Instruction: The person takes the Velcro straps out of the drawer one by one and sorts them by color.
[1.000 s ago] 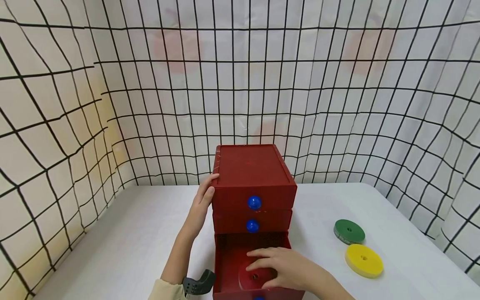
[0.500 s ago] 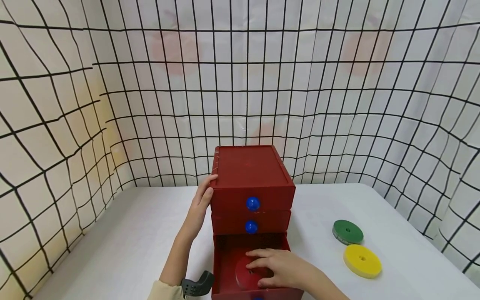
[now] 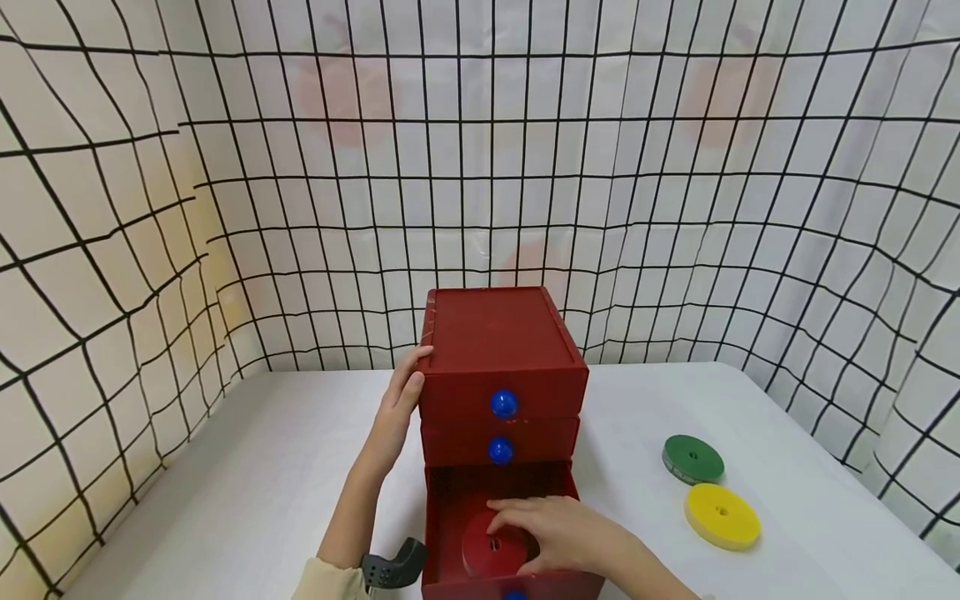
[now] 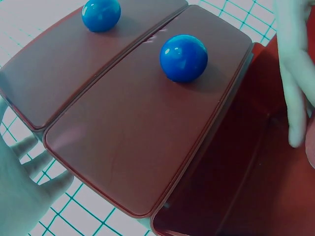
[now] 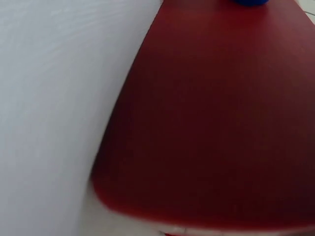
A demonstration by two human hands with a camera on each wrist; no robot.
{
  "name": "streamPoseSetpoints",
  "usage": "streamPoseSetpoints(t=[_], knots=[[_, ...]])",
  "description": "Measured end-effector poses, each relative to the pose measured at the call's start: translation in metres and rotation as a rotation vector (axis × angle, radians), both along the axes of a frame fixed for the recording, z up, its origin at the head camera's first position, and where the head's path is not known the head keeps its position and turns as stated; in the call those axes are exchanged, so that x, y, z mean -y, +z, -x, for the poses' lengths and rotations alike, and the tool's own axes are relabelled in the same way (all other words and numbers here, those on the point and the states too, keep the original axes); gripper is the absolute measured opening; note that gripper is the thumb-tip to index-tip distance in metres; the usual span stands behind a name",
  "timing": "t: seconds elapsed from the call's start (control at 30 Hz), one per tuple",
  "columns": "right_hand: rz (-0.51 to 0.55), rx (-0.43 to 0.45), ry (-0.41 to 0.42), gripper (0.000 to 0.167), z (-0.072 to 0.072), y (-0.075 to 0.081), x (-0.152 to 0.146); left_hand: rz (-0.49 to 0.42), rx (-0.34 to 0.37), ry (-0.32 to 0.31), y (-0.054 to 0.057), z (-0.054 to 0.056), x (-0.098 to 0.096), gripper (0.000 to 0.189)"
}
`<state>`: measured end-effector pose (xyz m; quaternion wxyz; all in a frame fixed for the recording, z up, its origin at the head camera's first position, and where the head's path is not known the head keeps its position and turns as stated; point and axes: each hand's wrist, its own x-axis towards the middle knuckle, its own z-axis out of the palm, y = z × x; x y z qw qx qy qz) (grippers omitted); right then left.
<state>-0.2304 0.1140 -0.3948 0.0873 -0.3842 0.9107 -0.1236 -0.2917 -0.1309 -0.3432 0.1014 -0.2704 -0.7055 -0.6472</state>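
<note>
A red drawer cabinet (image 3: 495, 329) stands on the white table, its lowest drawer (image 3: 442, 533) pulled out. My left hand (image 3: 392, 417) rests against the cabinet's left side, fingers extended along it and fingertips at the top edge. A red disc (image 3: 483, 560) with a small centre hole lies on that drawer's floor. Over the drawer, my right hand (image 3: 566, 533) is spread, with its index finger above the disc and its thumb beside the right rim. The left wrist view shows the right hand's fingers (image 4: 295, 93) pointing down near the disc. The right wrist view shows only the drawer front (image 5: 206, 123).
To the right on the table lie a green disc (image 3: 693, 458) and a yellow disc (image 3: 722, 517), close together. Two upper drawers with blue knobs (image 3: 504, 404) are closed. White walls with a black grid (image 3: 487, 167) enclose the table.
The red disc has shifted slightly left in the drawer, away from my right thumb. My right hand has barely moved. My left hand stays on the cabinet side.
</note>
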Motion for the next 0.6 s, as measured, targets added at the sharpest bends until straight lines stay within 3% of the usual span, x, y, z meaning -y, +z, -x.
streamPoseSetpoints(t=[0.37, 0.6], knots=[[-0.001, 0.07, -0.015, 0.048, 0.001, -0.0002, 0.0033, 0.001, 0.005, -0.003, 0.001, 0.0005, -0.0001, 0.038], [0.059, 0.092, -0.012, 0.042, -0.0001, 0.0026, 0.0003, 0.002, 0.013, 0.005, 0.0011, 0.0, -0.0007, 0.037]])
